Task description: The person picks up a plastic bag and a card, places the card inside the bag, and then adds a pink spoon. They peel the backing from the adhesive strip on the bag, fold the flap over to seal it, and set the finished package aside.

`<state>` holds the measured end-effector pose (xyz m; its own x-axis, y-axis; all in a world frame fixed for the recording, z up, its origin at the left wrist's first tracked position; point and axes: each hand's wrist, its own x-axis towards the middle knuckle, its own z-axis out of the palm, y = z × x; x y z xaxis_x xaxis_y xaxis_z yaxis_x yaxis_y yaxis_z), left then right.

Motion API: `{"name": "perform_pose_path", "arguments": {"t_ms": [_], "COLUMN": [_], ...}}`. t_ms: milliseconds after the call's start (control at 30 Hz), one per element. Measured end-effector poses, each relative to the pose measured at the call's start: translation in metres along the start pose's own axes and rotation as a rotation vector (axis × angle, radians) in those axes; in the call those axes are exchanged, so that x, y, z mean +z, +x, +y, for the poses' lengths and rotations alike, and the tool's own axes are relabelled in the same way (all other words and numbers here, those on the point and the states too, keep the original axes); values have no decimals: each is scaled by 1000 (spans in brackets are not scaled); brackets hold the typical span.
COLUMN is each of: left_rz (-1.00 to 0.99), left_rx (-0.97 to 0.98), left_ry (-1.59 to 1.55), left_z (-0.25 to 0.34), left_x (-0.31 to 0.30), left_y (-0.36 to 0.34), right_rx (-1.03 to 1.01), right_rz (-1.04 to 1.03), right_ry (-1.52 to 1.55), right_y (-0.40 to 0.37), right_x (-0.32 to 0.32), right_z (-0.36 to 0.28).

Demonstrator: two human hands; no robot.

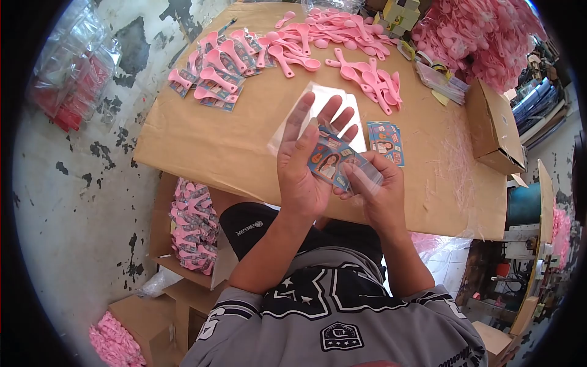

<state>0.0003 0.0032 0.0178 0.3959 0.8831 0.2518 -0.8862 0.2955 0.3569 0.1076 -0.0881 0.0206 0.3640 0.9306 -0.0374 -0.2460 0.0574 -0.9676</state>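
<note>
My right hand (385, 189) pinches the lower right end of a blue printed card (329, 160) with a portrait on it. Clear plastic, like a small bag, covers that end of the card. Behind the card is my left hand (299, 162), palm up with its fingers stretched and spread, the card lying across the palm. Under my hands on the table is a stack of clear plastic bags (287, 129). Just right of them sits a small pile of the same cards (396, 139).
Pink measuring spoons (348, 30) lie heaped at the back of the brown-covered table (214, 147), with a smaller group (379, 85) nearer. Spoons bagged with cards (220, 67) are at left. A cardboard box (489, 125) stands right; another box of packed spoons (194, 226) is below left.
</note>
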Motion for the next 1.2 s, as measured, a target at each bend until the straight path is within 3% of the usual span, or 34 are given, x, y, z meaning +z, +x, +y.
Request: {"name": "perform_pose_path", "arguments": {"t_ms": [233,367,467,533,600,700,767,933,1200], "left_rz": [16,25,136,227,286,319,317,231,257], "left_rx": [-68,-65,-94,-110,-115,-61,-8,43,221], "left_ry": [49,99,126,111,24,-16,-2,52,244], "left_z": [-11,-10,-7,-4,4,23,33,34,48], "left_x": [-1,-4,-1,-8,-22,-39,-39,-26,-34], "left_y": [-12,-14,-10,-6,0,8,9,0,-9], "right_rx": [-39,-219,-483,-713,-695,-620,-513,-182,-273], "right_rz": [74,120,191,38,-30,162,289,358,328], "right_ry": [13,14,-525,-743,-839,-844,-872,-1042,-1189], "right_y": [4,8,-1,-1,-5,15,48,128,164], "right_x": [9,11,7,-10,-18,-48,-76,-122,-154], "right_z": [13,24,2,-3,-20,-43,-57,-47,-26]}}
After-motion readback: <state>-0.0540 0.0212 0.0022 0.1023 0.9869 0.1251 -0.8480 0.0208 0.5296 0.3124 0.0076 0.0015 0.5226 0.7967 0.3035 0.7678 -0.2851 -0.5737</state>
